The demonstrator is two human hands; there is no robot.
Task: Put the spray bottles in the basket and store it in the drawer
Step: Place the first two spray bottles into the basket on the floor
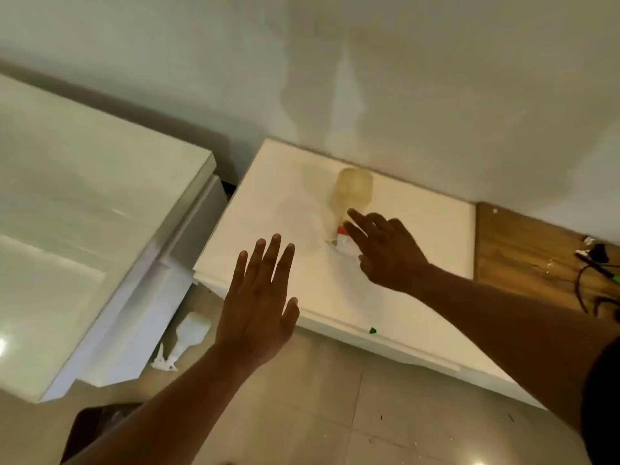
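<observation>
Two bare forearms and hands, one dark sleeve edge

The left hand (258, 297) and right hand (385, 253) wear no gloves, rings or watch; both forearms are uncovered, and a dark sleeve (602, 397) shows only at the right edge of the frame.

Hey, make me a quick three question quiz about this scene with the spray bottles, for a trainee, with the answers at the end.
1. True or false: the right hand is closed around the yellowish spray bottle.
2. Where does the white spray bottle lie? A) on the white cabinet top, B) on the floor between the two white units, C) in a basket.
3. Fill in: the left hand is open and holds ____.

Key
1. False: its fingers are spread, reaching at the nozzle end.
2. B, on the tiled floor.
3. Nothing.
</observation>
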